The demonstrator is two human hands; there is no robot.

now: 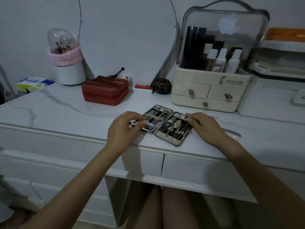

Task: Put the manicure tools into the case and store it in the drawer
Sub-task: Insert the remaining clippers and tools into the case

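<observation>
Head view: manicure case (166,124) lies open flat near the vanity top's (66,106) front edge, tools strapped in both halves. My left hand (123,129) pinches a metal tool (134,122) over the left half. My right hand (203,124) pinches the right half's far edge.

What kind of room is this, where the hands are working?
Probably a bedroom dressing table. A mirror leans against the wall, a clear cosmetics organizer holds bottles, and a brush holder stands nearby. The left hand and right hand work at an open manicure case.
</observation>
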